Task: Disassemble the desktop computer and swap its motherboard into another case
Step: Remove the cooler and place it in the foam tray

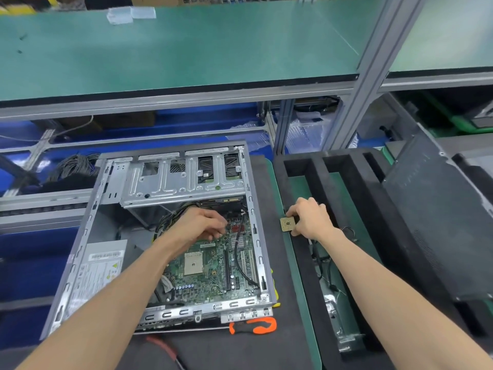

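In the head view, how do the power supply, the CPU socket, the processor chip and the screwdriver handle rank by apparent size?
1. power supply
2. screwdriver handle
3. CPU socket
4. processor chip, partly covered by the right hand, so its place against the socket is unsure.

Gold-tan processor chip [287, 224] pinched at right fingertips [296, 219]. Green motherboard [213, 265], red connector block just beside left fingertips [222, 229]. Orange-and-black screwdriver handle [253, 326] nearer the body; black foam tray [346, 182] beyond right fingers.

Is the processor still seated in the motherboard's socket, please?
No, the right hand pinches the processor outside the case, and the socket on the motherboard sits bare.
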Action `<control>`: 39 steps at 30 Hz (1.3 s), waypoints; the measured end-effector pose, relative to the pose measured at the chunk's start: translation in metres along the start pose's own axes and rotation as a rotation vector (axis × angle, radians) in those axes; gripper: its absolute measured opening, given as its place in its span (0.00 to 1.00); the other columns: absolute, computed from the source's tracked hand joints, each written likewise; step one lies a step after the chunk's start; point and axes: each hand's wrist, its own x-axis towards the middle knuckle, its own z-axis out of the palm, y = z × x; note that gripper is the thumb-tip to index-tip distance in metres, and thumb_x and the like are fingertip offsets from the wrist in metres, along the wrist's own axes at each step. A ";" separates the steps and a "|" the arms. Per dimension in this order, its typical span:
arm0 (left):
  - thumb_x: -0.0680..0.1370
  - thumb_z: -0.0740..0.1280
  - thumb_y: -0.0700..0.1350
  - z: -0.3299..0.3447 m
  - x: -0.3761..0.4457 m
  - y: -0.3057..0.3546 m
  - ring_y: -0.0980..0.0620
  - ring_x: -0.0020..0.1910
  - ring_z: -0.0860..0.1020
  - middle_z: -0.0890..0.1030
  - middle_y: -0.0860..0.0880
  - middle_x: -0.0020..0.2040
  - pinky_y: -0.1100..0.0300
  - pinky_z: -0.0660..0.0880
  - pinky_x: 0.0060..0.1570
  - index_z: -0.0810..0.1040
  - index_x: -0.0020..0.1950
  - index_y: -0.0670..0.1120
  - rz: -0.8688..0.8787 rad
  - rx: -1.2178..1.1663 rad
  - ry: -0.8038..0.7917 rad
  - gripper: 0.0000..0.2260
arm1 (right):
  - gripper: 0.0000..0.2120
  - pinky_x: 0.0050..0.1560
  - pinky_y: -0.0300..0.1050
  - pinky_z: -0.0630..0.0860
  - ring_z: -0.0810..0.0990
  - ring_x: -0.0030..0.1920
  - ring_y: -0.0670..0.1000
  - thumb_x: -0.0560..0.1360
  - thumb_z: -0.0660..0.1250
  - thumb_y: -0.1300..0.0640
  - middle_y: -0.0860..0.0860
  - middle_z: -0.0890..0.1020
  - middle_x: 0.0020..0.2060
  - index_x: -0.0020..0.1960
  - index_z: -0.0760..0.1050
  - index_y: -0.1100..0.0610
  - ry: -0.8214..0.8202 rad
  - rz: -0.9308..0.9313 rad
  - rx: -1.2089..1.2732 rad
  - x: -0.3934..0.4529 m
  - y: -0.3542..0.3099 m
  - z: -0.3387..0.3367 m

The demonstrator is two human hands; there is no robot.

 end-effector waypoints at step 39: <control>0.65 0.82 0.54 -0.009 -0.025 -0.029 0.50 0.40 0.77 0.77 0.48 0.42 0.59 0.71 0.34 0.75 0.39 0.48 -0.113 1.104 0.040 0.18 | 0.06 0.45 0.52 0.74 0.77 0.52 0.62 0.79 0.63 0.62 0.60 0.73 0.59 0.55 0.69 0.60 -0.139 -0.017 0.272 -0.055 -0.200 -0.009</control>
